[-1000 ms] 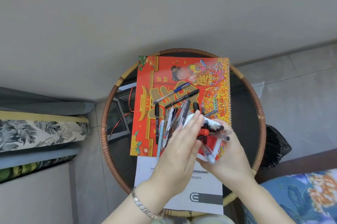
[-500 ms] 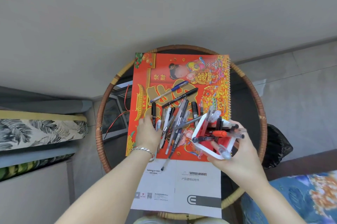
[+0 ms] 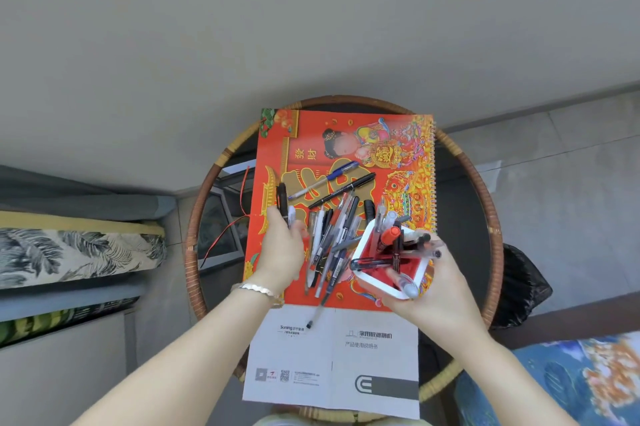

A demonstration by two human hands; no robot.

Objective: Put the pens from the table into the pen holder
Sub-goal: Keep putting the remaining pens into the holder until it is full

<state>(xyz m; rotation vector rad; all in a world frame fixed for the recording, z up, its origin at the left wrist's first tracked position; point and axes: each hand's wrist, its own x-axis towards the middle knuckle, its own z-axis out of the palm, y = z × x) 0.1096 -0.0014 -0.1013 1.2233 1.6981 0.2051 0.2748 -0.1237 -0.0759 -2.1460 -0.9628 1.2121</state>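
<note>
A white square pen holder (image 3: 367,243) with a red inside is tilted toward me, gripped from below by my right hand (image 3: 436,290). Several pens stick out of it, among them an orange marker (image 3: 390,234). My left hand (image 3: 282,249) is closed around two pens at the left of the pile: a black marker (image 3: 281,195) and a pale one (image 3: 291,214). A pile of loose pens (image 3: 332,238) lies on the red calendar (image 3: 408,148). A blue-capped pen (image 3: 325,179) and a black pen (image 3: 343,190) lie apart above the pile.
The calendar and a white manual (image 3: 332,356) lie on a round glass table with a rattan rim (image 3: 485,190). Red wires (image 3: 225,231) show under the glass at left. A black bag (image 3: 523,287) sits on the floor at right. Cushioned seats flank the table.
My left hand has left the holder, moved left to the edge of the pile and closed on two pens. The holder in my right hand has shifted slightly right.
</note>
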